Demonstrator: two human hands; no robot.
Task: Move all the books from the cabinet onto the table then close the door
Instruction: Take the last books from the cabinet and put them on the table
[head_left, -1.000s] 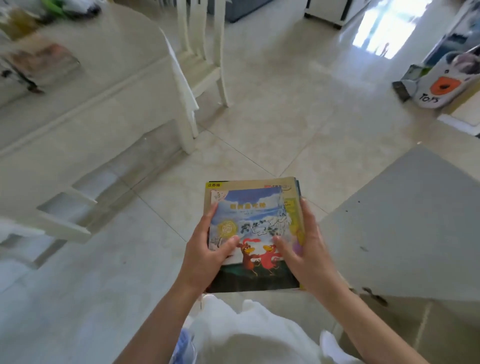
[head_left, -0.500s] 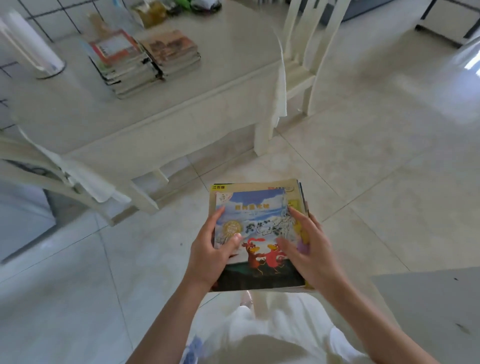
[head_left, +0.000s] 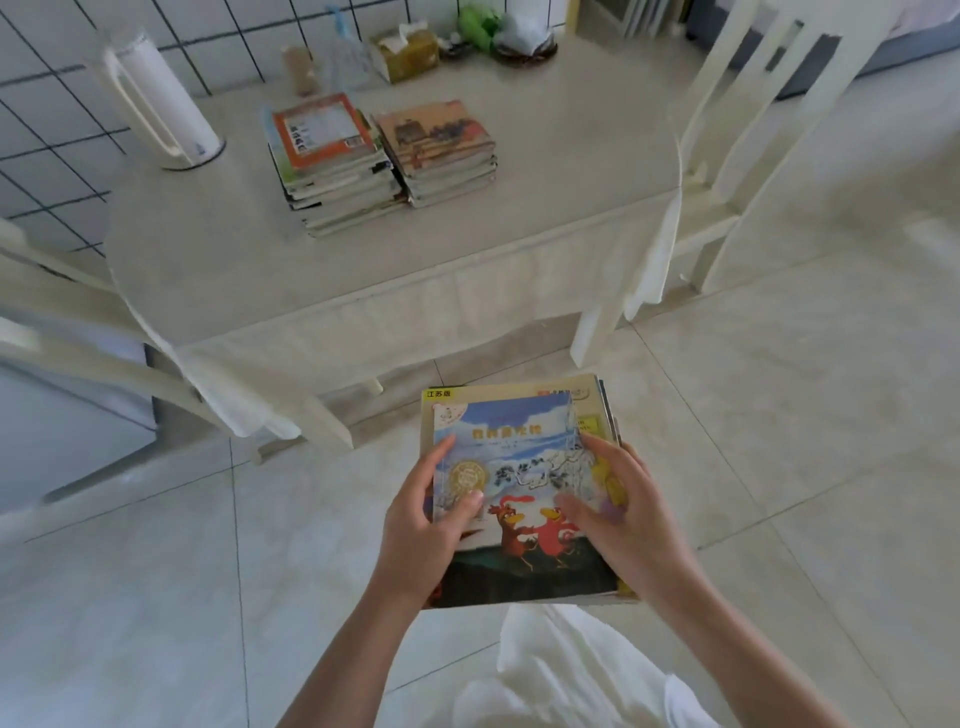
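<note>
I carry a small stack of books (head_left: 524, 457) flat in front of me; its top cover shows a blue sky and two red birds. My left hand (head_left: 426, 525) grips the stack's left edge, thumb on the cover. My right hand (head_left: 623, 514) grips the right edge the same way. Ahead stands the cream table (head_left: 545, 208). On it lie two stacks of books side by side: one topped by an orange cover (head_left: 327, 156), one by a brown cover (head_left: 441, 150). The cabinet is out of view.
A white jug (head_left: 161, 109) stands at the table's back left. A tissue box (head_left: 408, 52) and small clutter line the tiled wall. White chairs flank the table at the right (head_left: 748, 135) and the left (head_left: 78, 332). Pale floor tiles lie between me and the table.
The view has swung left and up from the floor and grey cabinet top to face the table. Both hands keep the same hold on the book stack.
</note>
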